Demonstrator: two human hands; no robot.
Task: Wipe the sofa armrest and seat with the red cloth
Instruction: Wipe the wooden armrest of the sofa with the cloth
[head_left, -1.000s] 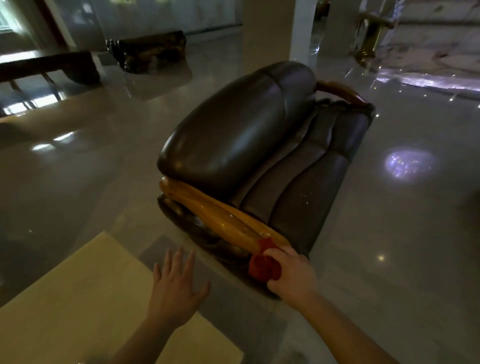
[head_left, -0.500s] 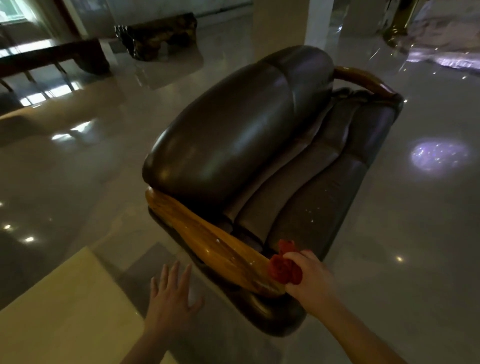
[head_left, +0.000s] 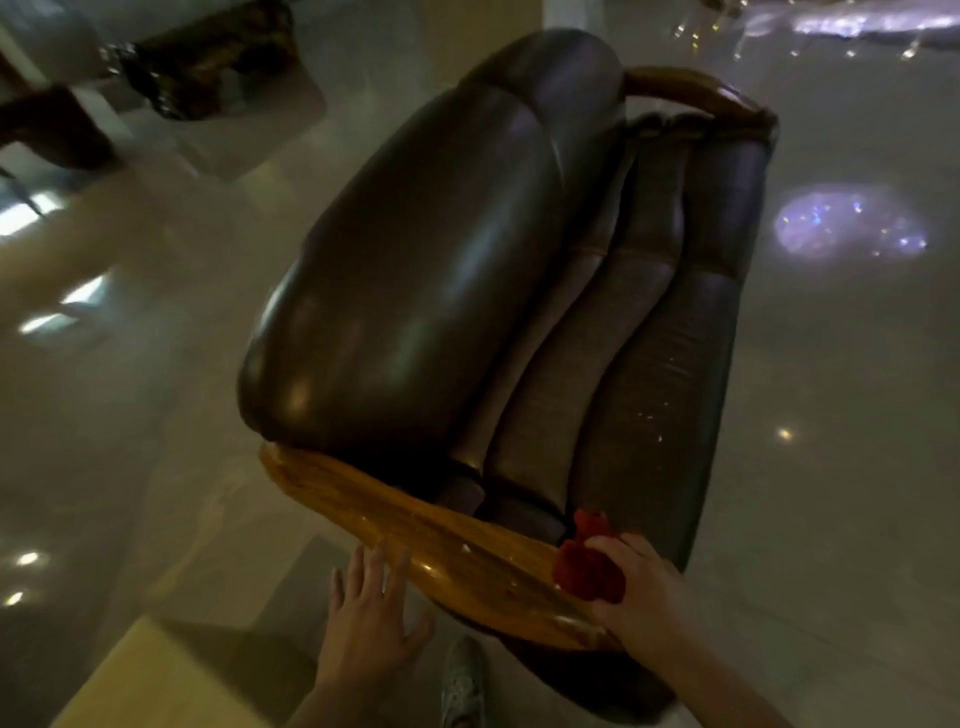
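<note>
A dark leather sofa (head_left: 415, 291) stands on the glossy floor, seen from one end. Its near wooden armrest (head_left: 441, 540) runs across the lower middle of the view, with the seat cushions (head_left: 649, 374) beyond it. My right hand (head_left: 649, 597) grips a bunched red cloth (head_left: 587, 566) and presses it on the right end of that armrest. My left hand (head_left: 369, 623) hovers open, fingers spread, just left of the armrest's near edge; whether it touches the wood I cannot tell.
A second wooden armrest (head_left: 691, 91) caps the sofa's far end. Dark wooden furniture (head_left: 208, 57) stands at the back left. A pale yellow floor panel (head_left: 156, 680) lies at the lower left. My shoe (head_left: 462, 680) shows below the armrest.
The view has come closer and higher over the sofa. My right hand with the cloth has slid from the armrest's tip up onto its top. My left hand has moved up beside the armrest.
</note>
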